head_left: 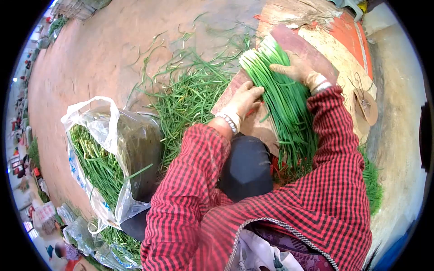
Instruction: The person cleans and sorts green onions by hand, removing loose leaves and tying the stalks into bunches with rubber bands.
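Observation:
A thick bundle of long green stalks (287,104) with pale cut ends lies on a reddish board (312,47), the pale ends pointing away from me. My left hand (244,100), gloved, rests against the bundle's left side near the pale ends, its fingers close together. On the bundle's right side, my right hand (296,68), also gloved, is spread, with the thumb lying across the stalks and the fingers near the board. The undersides of both hands are hidden.
Loose green leaves (190,97) are heaped on the floor left of the board. An open plastic bag (138,144) of greens stands at the left. A round brown disc (365,107) with string lies on the right. More greens (371,183) show beside my right sleeve.

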Demonstrator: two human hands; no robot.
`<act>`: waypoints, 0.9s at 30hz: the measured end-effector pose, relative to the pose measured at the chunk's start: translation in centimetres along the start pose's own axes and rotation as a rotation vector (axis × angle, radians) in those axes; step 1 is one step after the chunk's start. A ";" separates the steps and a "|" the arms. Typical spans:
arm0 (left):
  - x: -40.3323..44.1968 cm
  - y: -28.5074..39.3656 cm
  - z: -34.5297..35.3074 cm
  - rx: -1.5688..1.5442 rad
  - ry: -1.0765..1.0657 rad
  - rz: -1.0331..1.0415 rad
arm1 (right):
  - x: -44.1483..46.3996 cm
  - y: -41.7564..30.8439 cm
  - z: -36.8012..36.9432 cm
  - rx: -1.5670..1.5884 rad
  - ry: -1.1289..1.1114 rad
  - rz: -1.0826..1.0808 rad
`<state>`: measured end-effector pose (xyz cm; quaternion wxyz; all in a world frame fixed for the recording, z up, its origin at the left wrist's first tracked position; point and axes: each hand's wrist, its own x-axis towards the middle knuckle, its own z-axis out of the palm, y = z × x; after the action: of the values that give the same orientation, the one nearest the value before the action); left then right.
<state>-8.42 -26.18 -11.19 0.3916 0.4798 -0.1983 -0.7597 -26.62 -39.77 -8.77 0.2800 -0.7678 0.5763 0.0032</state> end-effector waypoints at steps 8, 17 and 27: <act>0.1 -2.1 0.9 -0.202 0.031 0.157 | -2.4 -3.7 1.5 0.380 -0.218 -0.333; -0.6 -4.1 -3.2 0.349 0.175 0.326 | -2.8 -3.3 6.8 0.148 0.268 -0.476; -26.7 0.6 -12.2 0.535 0.609 0.703 | -0.7 -8.5 4.1 -0.002 0.335 -0.557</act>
<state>8.89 -4.72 -1.10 0.5262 0.6663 -0.4109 -0.3322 -18.00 -35.85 -8.34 0.1706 -0.8860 0.3821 -0.1997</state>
